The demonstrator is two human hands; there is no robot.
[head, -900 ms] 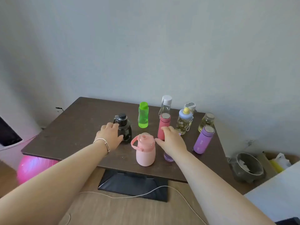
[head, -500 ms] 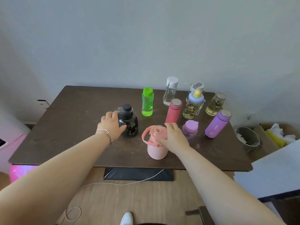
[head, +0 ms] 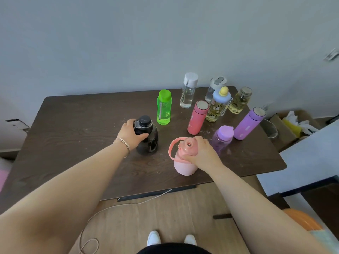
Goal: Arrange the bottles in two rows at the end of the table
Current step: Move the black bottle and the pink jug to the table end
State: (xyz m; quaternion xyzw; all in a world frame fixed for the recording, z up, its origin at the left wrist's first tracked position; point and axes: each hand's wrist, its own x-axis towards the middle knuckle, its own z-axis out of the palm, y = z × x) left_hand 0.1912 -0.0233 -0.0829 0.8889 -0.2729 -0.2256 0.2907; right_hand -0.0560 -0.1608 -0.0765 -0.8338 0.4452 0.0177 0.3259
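Observation:
Several bottles stand on the dark wooden table [head: 77, 125]. My left hand [head: 131, 135] grips the neck of the black bottle [head: 149, 142] near the table's middle. My right hand [head: 200, 154] is closed over the lid of the pale pink jug [head: 183, 164] near the front edge. Behind them stand a green bottle [head: 164, 108], a coral flask [head: 197, 118], a small purple bottle [head: 222, 138] and a lilac flask [head: 248, 126]. Along the back right stand a clear bottle with a white cap [head: 189, 91], a grey-lidded clear bottle [head: 214, 87], a blue-lidded patterned bottle [head: 218, 105] and a yellowish jar [head: 239, 101].
A pale wall rises right behind the table. At the right are a cardboard box with rubbish [head: 291, 125], a metal bowl [head: 269, 128] and a white surface [head: 311, 154]. A cable [head: 128, 204] lies on the wooden floor beneath, and my shoes [head: 154, 237] show at the bottom.
My right hand moved from the coral flask onto the pink jug's lid and closed on it. My left hand tightened around the black bottle's neck. The camera tilted down and closer.

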